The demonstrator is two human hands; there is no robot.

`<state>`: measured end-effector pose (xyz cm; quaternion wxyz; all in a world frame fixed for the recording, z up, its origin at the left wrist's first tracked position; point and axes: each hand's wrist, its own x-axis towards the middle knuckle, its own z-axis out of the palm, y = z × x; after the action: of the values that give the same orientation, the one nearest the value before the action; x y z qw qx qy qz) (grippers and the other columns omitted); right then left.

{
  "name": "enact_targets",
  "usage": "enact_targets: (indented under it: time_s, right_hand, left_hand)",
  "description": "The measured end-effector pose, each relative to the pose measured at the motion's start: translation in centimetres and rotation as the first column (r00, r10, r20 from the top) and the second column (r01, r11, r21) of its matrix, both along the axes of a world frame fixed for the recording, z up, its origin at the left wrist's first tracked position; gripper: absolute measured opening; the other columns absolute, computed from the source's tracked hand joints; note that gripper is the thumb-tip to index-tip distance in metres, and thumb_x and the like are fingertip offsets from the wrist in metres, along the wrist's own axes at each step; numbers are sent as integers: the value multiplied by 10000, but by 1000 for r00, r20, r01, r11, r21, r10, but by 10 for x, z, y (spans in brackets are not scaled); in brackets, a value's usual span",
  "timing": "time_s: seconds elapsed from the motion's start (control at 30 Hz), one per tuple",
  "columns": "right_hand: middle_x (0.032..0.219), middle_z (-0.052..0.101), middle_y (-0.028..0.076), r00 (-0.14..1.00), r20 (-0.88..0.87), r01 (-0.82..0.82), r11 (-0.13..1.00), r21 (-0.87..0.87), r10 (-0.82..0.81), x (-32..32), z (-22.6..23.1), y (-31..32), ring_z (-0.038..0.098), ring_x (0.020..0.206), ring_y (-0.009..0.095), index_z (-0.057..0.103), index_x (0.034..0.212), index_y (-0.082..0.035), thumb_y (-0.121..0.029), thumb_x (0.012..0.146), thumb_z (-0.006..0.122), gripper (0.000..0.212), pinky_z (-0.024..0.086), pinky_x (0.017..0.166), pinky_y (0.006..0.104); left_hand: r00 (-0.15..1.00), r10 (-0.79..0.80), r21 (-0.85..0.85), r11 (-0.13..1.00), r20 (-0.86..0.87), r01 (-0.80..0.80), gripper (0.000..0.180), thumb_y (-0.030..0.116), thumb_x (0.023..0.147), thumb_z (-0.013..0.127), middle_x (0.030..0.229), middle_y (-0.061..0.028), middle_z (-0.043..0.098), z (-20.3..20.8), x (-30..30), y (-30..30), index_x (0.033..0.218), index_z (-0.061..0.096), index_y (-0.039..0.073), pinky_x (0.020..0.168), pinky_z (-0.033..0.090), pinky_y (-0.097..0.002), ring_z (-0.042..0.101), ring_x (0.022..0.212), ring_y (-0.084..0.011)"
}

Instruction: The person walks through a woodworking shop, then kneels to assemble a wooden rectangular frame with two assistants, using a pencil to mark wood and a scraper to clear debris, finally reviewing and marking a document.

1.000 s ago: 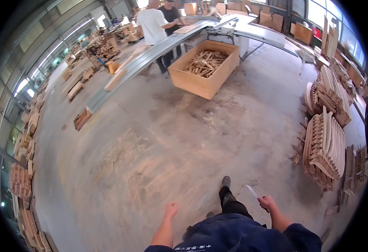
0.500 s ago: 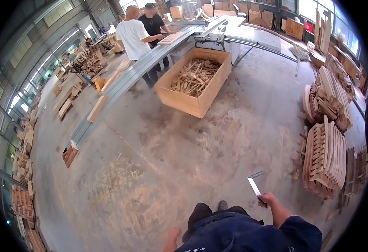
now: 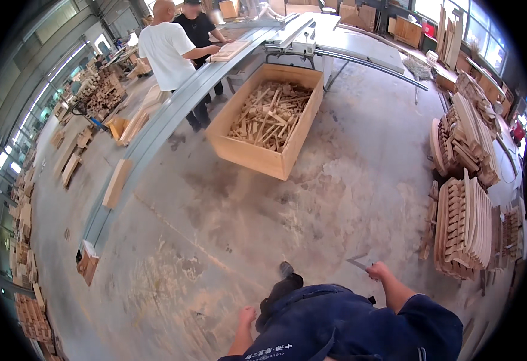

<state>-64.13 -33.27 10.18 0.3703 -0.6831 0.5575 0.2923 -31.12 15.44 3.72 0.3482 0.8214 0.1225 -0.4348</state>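
A woodworking shop, clear as day: there's the sliding table saw (image 3: 363, 49), 2 people (image 3: 166, 53) at its rail, a wooden bin (image 3: 246, 159) heaped with offcuts (image 3: 269, 114), curved wooden parts (image 3: 463, 225) stacked right!

fisheye view from the head, facing down and forward, navy shirt (image 3: 384, 325) close below, concrete floor (image 3: 335, 222) ahead

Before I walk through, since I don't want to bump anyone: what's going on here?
The person's right hand holds a thin metal tool; the left hand shows nothing in it. Ahead stands a wooden box of wood scraps. Beyond it, to the left, a co-worker in white and a co-worker in black stand at a wooden board. Curved wood pieces are stacked to the right.
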Motion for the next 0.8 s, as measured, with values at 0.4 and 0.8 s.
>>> enact_targets:
  time_s: [0.4,0.8]
  right_hand:
    - [986,669,283,987,61,-124,940,-319,151,222,27,-52,631,988,456,716,972,-9,-386,958,497,436,509,883,502]
    - [1055,678,265,981,30,-174,941,-292,191,459,-14,-215,642,1031,434,723,968,4,-439,945,516,490,528,894,462]
  left_hand:
    - [977,-1,-81,997,215,19,275,223,851,562,605,-82,600,3,199,-51,737,664,-6,589,466,-383,592,596,-216]
    - [414,-868,438,497,276,750,227,280,794,673,894,-185,711,-6,302,-111,906,734,93,714,515,-498,678,845,-389]
